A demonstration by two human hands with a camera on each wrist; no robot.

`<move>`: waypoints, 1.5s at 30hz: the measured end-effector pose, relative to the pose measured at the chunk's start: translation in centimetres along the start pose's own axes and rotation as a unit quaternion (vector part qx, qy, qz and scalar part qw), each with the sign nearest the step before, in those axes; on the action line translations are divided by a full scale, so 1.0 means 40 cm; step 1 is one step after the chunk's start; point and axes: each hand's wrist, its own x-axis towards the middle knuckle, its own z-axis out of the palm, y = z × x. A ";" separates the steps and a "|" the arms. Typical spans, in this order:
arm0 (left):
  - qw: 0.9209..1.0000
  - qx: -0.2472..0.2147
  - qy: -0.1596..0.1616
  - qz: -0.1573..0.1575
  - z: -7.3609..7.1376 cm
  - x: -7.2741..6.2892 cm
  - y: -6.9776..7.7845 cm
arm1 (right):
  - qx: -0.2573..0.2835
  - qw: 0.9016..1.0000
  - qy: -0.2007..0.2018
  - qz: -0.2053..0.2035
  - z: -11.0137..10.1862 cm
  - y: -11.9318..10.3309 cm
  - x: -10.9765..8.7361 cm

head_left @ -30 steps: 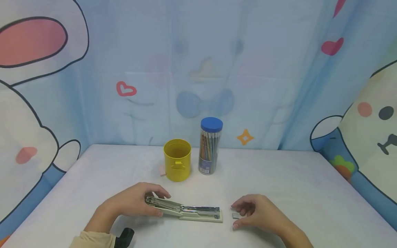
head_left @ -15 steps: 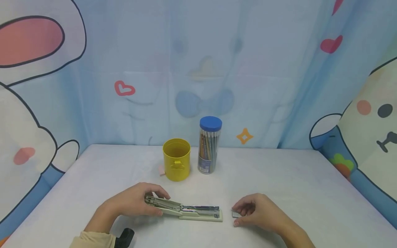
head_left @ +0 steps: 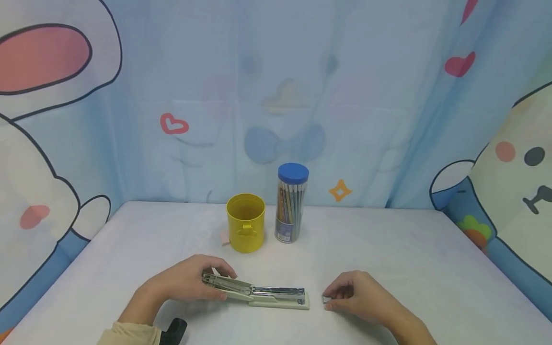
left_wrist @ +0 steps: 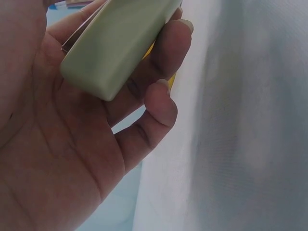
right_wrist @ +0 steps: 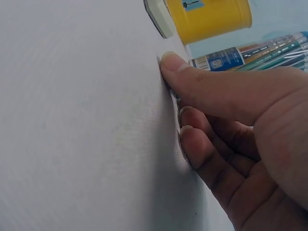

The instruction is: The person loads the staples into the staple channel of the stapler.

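An opened pale green stapler [head_left: 279,299] lies on the white table with its top swung far back to the left. My left hand [head_left: 189,278] grips that raised top part, thumb in front and fingers behind; the left wrist view shows its rounded green cover [left_wrist: 115,48] between thumb and fingers. Just right of the stapler's front end, my right hand [head_left: 366,296] pinches a small silver-grey strip of staples [head_left: 325,299] down at the table surface. Thumb and fingertips hide most of the strip in the right wrist view.
Behind the stapler stands a yellow cup [head_left: 246,230] with a small catch on its front. Beside it is a clear jar of pencils [head_left: 291,211] with a blue lid. A printed blue curtain [head_left: 207,72] hangs behind the table [head_left: 409,249].
My right thumb and fingers have closed together on the small strip, which was lying between them. The left hand and the stapler have stayed put.
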 end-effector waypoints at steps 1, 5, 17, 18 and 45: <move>1.000 0.000 0.000 -0.001 0.001 0.000 0.000 | -0.002 1.000 0.000 0.000 0.000 0.000 0.000; 1.000 -0.002 0.000 0.000 0.003 0.002 0.000 | -0.020 1.000 0.002 -0.001 0.001 0.000 -0.003; 1.000 0.005 -0.002 0.007 0.005 0.002 0.003 | -0.013 1.000 0.015 -0.024 -0.006 -0.015 -0.006; 1.000 0.005 -0.002 0.008 0.004 0.001 0.003 | -0.008 0.999 0.014 -0.034 -0.008 -0.017 -0.007; 1.000 0.014 0.006 0.004 0.010 0.005 0.007 | 0.011 0.991 0.040 -0.130 0.034 -0.101 0.007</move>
